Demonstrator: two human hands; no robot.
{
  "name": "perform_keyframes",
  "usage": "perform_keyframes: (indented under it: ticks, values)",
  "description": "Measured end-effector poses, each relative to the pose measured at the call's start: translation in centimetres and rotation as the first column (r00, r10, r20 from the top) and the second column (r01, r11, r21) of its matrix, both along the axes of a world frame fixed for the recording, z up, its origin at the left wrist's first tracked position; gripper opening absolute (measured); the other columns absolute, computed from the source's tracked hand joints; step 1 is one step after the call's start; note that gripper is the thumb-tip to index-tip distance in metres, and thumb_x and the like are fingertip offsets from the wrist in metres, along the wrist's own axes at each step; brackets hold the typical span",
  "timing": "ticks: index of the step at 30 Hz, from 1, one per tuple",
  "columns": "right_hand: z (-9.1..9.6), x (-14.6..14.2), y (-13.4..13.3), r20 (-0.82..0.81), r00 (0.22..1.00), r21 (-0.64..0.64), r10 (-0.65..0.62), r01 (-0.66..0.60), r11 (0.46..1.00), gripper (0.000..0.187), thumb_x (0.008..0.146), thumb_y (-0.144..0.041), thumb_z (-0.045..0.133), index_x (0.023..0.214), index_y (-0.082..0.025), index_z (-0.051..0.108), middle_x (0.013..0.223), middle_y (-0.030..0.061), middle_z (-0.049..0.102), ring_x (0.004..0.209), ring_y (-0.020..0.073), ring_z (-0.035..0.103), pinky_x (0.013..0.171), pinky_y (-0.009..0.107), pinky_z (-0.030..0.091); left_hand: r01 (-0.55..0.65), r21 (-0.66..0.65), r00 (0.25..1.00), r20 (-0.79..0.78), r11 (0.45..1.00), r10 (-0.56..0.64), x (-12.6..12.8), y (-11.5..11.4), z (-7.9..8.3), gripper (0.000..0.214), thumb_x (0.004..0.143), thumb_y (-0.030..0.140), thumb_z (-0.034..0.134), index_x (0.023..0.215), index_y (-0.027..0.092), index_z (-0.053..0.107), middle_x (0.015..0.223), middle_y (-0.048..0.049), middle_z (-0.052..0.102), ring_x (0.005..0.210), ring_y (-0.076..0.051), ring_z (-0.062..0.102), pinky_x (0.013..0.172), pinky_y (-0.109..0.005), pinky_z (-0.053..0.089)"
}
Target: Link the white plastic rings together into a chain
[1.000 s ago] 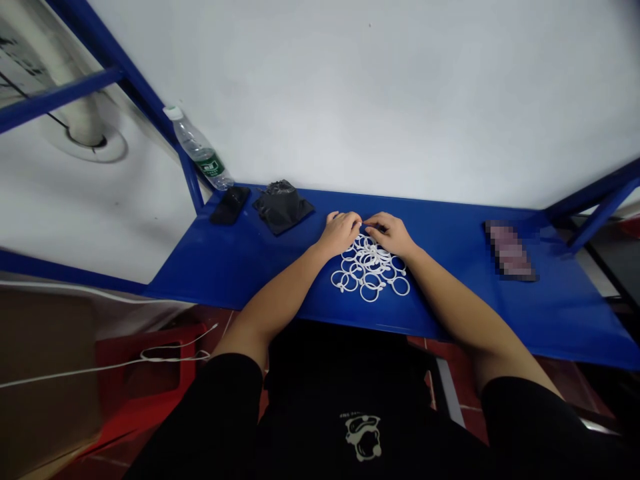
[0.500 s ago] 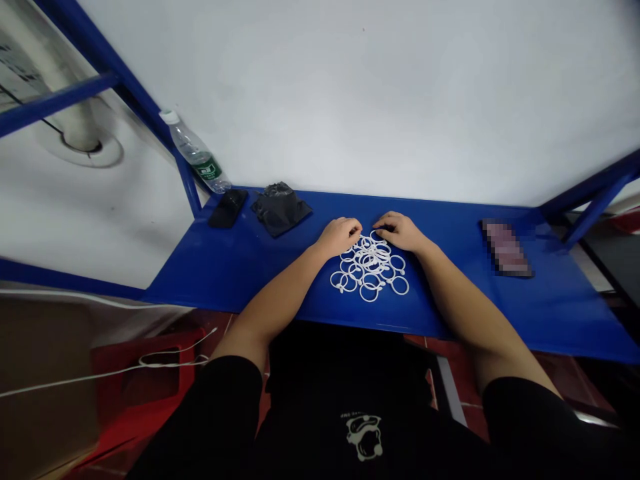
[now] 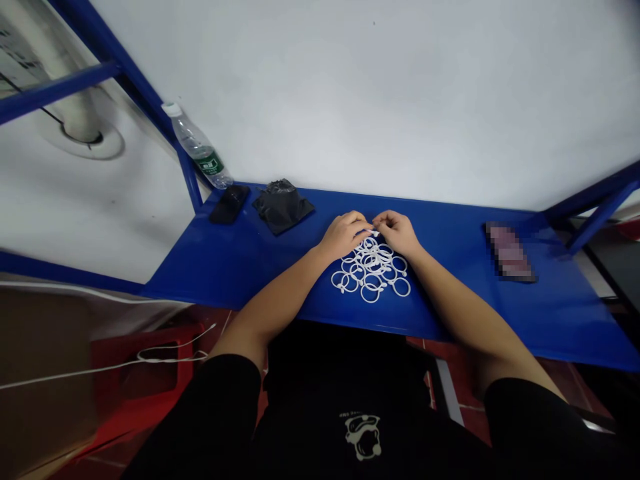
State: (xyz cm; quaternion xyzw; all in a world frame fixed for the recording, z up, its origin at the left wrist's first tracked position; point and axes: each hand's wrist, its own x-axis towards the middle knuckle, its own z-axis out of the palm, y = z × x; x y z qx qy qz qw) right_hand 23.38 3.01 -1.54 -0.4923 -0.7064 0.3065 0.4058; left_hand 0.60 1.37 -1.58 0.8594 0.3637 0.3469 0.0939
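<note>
A heap of white curtain rings (image 3: pixel 371 263), each a thin hoop with a small knob, lies overlapping on the blue table (image 3: pixel 280 273). At the heap's far edge my left hand (image 3: pixel 346 235) is closed, its fingertips pinched against a white ring. My right hand (image 3: pixel 397 233) meets it from the other side, thumb and fingers pressed together on the same ring. Only a short white piece of that ring shows between the fingertips; the fingers cover the rest.
A crumpled black plastic bag (image 3: pixel 283 205) and a dark phone (image 3: pixel 229 204) lie to the left, with a water bottle (image 3: pixel 197 147) leaning by the wall. A blurred-out flat object (image 3: pixel 509 251) lies at the right. Blue frame bars rise at both ends.
My left hand has moved right and my right hand slightly inward, so their fingertips now meet over the far edge of the heap. The view has shifted slightly.
</note>
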Motion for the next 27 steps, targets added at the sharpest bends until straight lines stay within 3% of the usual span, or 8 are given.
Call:
perform_keyframes:
  ticks: [5, 8, 15, 21, 27]
  values:
    - [1.1, 0.2, -1.0, 0.048, 0.998, 0.266, 0.041, -0.052, 0.963, 0.033, 0.104, -0.05, 0.063, 0.101, -0.024, 0.082, 0.097, 0.0083, 0.084, 0.085, 0.0248, 0.073, 0.079, 0.04, 0.057, -0.119, -0.05, 0.993, -0.025, 0.992, 0.118, -0.3, 0.0, 0.3, 0.019, 0.113, 0.034, 0.067, 0.112, 0.025, 0.085, 0.109, -0.006, 0.081, 0.104, -0.023, 0.075, 0.095, -0.04, 0.05]
    - [1.4, 0.3, -1.3, 0.115, 0.986, 0.309, 0.117, -0.148, 0.94, 0.03, 0.104, -0.049, 0.065, 0.104, -0.025, 0.084, 0.094, 0.0068, 0.083, 0.078, 0.0227, 0.071, 0.075, 0.038, 0.057, -0.133, -0.075, 0.991, -0.026, 0.988, 0.131, -0.3, 0.0, 0.4, 0.02, 0.112, 0.035, 0.069, 0.104, 0.024, 0.084, 0.098, -0.0045, 0.081, 0.097, -0.023, 0.074, 0.093, -0.04, 0.048]
    - [1.2, -0.2, -1.5, 0.057, 0.987, 0.208, 0.147, -0.156, 0.966, 0.025, 0.096, -0.043, 0.071, 0.095, -0.022, 0.083, 0.076, 0.0026, 0.078, 0.059, 0.016, 0.061, 0.059, 0.031, 0.046, -0.115, -0.037, 0.993, 0.003, 0.993, 0.115, -0.2, -0.1, 0.4, 0.025, 0.112, 0.036, 0.068, 0.095, 0.022, 0.081, 0.089, -0.0038, 0.078, 0.089, -0.021, 0.072, 0.092, -0.04, 0.046]
    - [1.1, -0.8, -1.5, -0.063, 0.99, 0.117, 0.124, -0.117, 0.986, 0.016, 0.084, -0.036, 0.073, 0.088, -0.021, 0.078, 0.073, 0.0014, 0.076, 0.061, 0.0157, 0.059, 0.058, 0.029, 0.045, -0.084, -0.018, 0.996, -0.023, 0.996, 0.084, -0.3, -0.1, 0.2, 0.026, 0.113, 0.038, 0.066, 0.099, 0.023, 0.081, 0.09, -0.0046, 0.078, 0.09, -0.022, 0.071, 0.091, -0.04, 0.045]
    - [0.8, -0.9, -1.1, -0.147, 0.981, 0.043, 0.127, -0.122, 0.992, 0.006, 0.074, -0.027, 0.064, 0.074, -0.023, 0.069, 0.066, -0.0009, 0.066, 0.059, 0.0153, 0.055, 0.058, 0.029, 0.043, -0.041, -0.022, 0.996, -0.08, 0.999, 0.039, 0.3, -0.5, 0.3, 0.024, 0.113, 0.039, 0.065, 0.105, 0.024, 0.082, 0.101, -0.0053, 0.081, 0.097, -0.023, 0.072, 0.095, -0.042, 0.045]
